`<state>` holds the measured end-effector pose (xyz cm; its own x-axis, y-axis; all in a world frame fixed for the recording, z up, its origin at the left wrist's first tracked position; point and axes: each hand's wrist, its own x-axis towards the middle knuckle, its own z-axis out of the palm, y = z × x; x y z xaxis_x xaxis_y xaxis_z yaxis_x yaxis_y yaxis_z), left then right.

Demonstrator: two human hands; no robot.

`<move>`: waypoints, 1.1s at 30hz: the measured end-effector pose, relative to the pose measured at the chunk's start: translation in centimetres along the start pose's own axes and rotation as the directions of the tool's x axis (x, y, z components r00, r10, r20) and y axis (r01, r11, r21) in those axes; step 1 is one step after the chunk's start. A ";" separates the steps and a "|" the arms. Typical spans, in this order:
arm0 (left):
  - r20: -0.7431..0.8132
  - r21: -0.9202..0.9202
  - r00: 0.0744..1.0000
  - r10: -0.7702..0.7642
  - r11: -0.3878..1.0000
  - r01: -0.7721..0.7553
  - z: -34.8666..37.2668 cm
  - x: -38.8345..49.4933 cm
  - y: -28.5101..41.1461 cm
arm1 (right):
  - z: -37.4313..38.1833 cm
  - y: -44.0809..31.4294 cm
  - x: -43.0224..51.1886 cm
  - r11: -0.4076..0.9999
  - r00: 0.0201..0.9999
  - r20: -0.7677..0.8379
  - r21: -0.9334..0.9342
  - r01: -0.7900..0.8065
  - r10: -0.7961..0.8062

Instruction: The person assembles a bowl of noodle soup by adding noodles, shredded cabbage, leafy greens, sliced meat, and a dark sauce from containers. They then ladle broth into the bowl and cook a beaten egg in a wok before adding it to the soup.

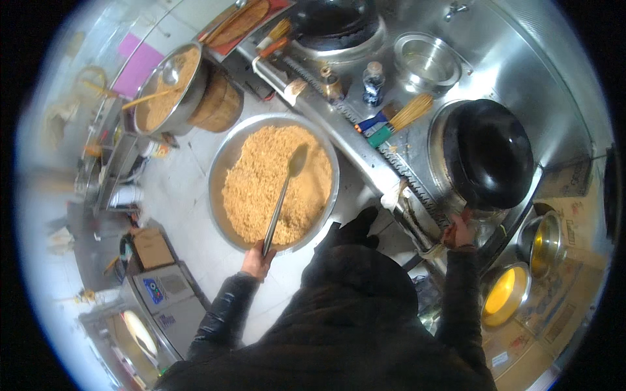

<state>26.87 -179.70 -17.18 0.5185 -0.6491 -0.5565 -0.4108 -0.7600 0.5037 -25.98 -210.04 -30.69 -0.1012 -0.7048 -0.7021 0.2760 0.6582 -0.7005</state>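
Note:
My left hand (257,262) is closed around the handle of a long metal ladle (278,211). The ladle's bowl rests on or just over a crumbly tan food, like fried crumbs or grain (266,171), heaped in a wide steel basin (213,182). To the right, my right hand (458,233) is at the lower edge of a black wok (489,151), fingers pointing toward its rim. The wok sits tilted on a round steel burner ring (436,141). Whether those fingers grip the rim or only touch it is unclear.
A steel counter edge (357,156) runs diagonally beside the basin. On the stove are a bristle brush (412,111), a glass bottle (373,88) and a steel pot (427,61). Bowls of yellow liquid (503,295) stand on cardboard at right. Another pot (168,93) stands upper left.

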 end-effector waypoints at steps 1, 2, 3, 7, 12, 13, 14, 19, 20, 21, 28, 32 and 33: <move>0.008 0.041 1.000 0.024 0.999 -0.024 0.7 0.3 -2.6 | -0.1 0.3 -0.2 1.000 1.000 0.021 -0.010 -0.007 0.007; 0.029 0.183 1.000 0.009 0.983 -0.014 1.6 0.7 -5.2 | -0.3 0.4 -0.4 1.000 0.997 0.070 -0.004 -0.020 0.021; 0.051 0.313 0.999 -0.015 0.950 -0.002 2.2 1.3 -7.3 | -0.2 1.1 -1.1 1.000 0.998 0.063 -0.009 -0.009 0.009; 0.185 0.450 0.980 0.074 0.880 -0.151 8.1 7.3 -10.3 | 0.4 3.4 -5.2 0.992 0.992 -0.068 -0.073 0.102 -0.107; 0.164 0.437 0.985 0.048 0.892 -0.116 12.1 10.7 -10.3 | 2.2 3.7 -6.9 0.994 0.986 -0.138 0.033 0.101 -0.095; 0.089 0.474 0.990 0.113 0.869 -0.142 11.3 10.2 -11.1 | 2.1 3.4 -6.9 0.997 0.989 -0.137 0.034 0.067 -0.062; 0.093 0.481 0.982 0.166 0.856 -0.190 10.4 8.6 -12.2 | 1.9 3.1 -6.8 0.997 0.992 -0.104 0.030 0.070 -0.066; 0.319 0.628 0.937 -0.145 0.773 -0.094 4.9 4.4 -17.4 | 1.8 4.3 -9.7 0.981 0.994 -0.104 0.182 0.060 -0.042; 0.355 0.620 0.902 -0.246 0.784 -0.030 4.6 5.2 -17.5 | 2.4 5.2 -11.1 0.996 0.999 -0.041 0.093 -0.002 0.005; 0.317 0.399 0.922 -0.223 0.913 0.084 4.6 6.1 -17.4 | 3.6 6.0 -12.2 0.997 1.000 0.013 0.073 0.017 -0.018; 0.411 0.369 0.909 0.072 0.898 -0.239 3.4 9.8 -17.8 | 13.6 13.4 -19.8 0.981 0.986 0.116 -0.163 -0.102 0.122; 0.461 0.491 0.887 0.033 0.823 -0.286 -1.3 4.3 -24.8 | 13.9 14.2 -22.8 0.982 0.996 -0.008 -0.166 -0.087 0.087; 0.467 0.591 0.883 -0.049 0.760 -0.271 -1.1 3.9 -25.8 | 13.5 14.5 -23.6 0.982 0.998 0.002 -0.178 -0.068 0.069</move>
<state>40.29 -162.55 -31.65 0.1277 -0.5515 -0.8244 -0.8956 -0.4212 0.1430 -6.72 -187.46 -22.59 -0.0801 -0.6578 -0.7489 0.1082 0.7411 -0.6626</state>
